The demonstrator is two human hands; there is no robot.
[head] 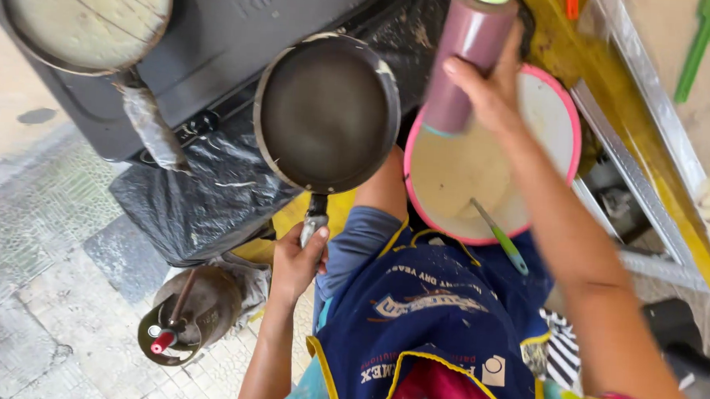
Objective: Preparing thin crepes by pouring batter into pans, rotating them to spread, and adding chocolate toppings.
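My left hand (296, 261) grips the handle of a dark, empty frying pan (327, 110) that sits over the black stove top. My right hand (487, 89) holds a mauve squeeze bottle (465, 61) with a green cap, raised above a pink-rimmed bowl (570, 121) of pale batter. A green-handled utensil (501, 239) leans in the bowl, its end sunk in the batter. I wear a blue apron (437, 323) with yellow trim.
A second pan (84, 16) holding a pale crepe sits at the upper left of the stove (210, 49). Black plastic sheeting (204, 189) hangs below it. A gas cylinder (190, 312) stands on the tiled floor. A yellow counter edge (569, 53) and a green spatula (701, 43) lie to the right.
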